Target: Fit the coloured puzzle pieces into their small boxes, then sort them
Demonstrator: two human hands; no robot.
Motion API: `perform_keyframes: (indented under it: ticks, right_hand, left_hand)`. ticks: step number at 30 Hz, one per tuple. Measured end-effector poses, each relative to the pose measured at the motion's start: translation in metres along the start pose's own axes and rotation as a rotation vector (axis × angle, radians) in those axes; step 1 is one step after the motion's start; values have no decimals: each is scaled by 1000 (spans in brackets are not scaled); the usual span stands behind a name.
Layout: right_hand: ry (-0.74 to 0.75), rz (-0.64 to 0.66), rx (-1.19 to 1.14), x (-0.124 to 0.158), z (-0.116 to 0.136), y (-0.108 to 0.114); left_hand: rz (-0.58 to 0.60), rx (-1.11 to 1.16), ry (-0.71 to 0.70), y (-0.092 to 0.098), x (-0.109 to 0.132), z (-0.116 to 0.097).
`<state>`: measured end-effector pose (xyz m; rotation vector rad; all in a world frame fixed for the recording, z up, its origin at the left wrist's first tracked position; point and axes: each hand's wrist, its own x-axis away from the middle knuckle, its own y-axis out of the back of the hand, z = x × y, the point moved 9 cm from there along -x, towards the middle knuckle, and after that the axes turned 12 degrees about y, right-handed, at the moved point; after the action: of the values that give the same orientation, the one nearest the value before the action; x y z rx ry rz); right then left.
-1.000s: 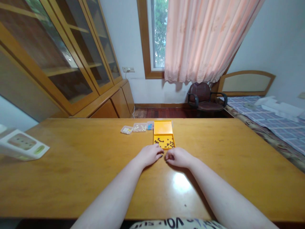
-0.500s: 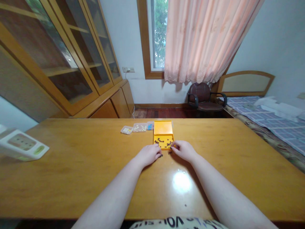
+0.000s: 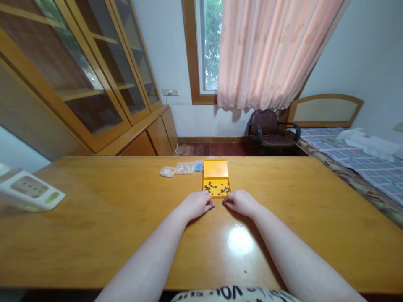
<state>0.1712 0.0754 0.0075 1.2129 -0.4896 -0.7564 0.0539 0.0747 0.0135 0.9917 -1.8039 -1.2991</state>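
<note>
At the tips of your left hand (image 3: 197, 204) a dark speck (image 3: 213, 206), and at those of your right hand (image 3: 242, 202) another speck (image 3: 223, 203), are too small for you to identify or to show whether either is pinched. Your left hand hides the near left corner of the yellow case (image 3: 215, 169), whose dark pieces (image 3: 213, 186) are too tiny to tell shape by shape, and the case covers part of the blue-filled box (image 3: 198, 166). The left edge cuts your white device (image 3: 31, 191), the bottom edge your lettered shirt (image 3: 231, 293) and both forearms (image 3: 154, 251).
</note>
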Motion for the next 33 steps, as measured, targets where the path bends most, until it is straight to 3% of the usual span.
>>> perform_keyframes:
  ticks: [7, 11, 15, 18, 23, 33]
  right_hand:
    - [-10, 9, -12, 0, 1, 1]
    - [-8, 16, 2, 0, 3, 2]
    - [-6, 5, 7, 2, 3, 4]
    - [-4, 4, 31, 2, 3, 6]
    - [-2, 27, 95, 1, 5, 4]
    - [50, -4, -11, -1, 14, 1]
  left_hand:
    - [18, 22, 6, 2, 0, 1]
    - [-117, 56, 26, 16, -3, 8]
    - [-217, 82, 136, 24, -7, 24]
    - [-205, 87, 155, 20, -7, 25]
    - [-166, 70, 68, 12, -4, 8]
    - [-82, 58, -13, 4, -1, -8]
